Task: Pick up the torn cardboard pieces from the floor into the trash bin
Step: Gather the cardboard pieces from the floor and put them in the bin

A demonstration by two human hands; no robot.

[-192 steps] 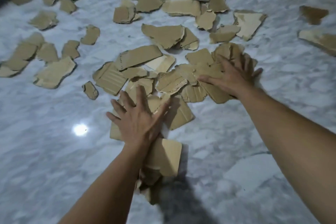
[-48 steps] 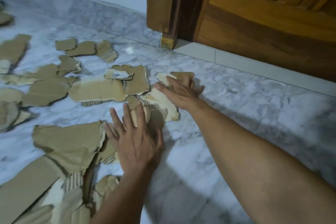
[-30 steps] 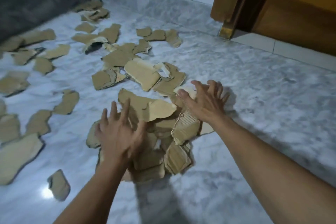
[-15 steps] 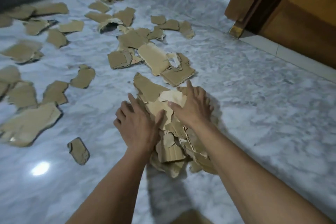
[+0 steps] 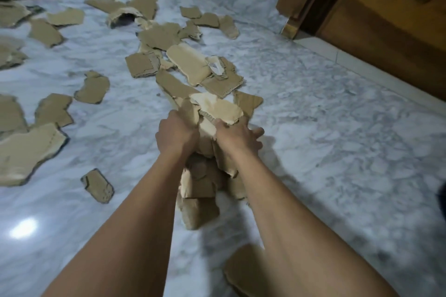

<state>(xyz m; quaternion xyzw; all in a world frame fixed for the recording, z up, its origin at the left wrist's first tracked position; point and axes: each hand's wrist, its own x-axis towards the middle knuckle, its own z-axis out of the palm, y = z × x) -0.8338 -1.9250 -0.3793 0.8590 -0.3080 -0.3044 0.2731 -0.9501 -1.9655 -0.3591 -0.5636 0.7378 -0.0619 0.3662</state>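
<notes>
both hands clutching cardboard bundle, scraps on marble floor

Right of right grip: bare marble floor, wide open lane up to pale threshold strip and wooden door. Door frame post blocks far end. Left of left grip: narrow bare lane, then small piece and big piece. Ahead: cardboard cluster, overlapping, just beyond bundle clutched in both grips. Near side: loose piece beside right forearm. Dark thing at right edge, cannot tell what.
</notes>
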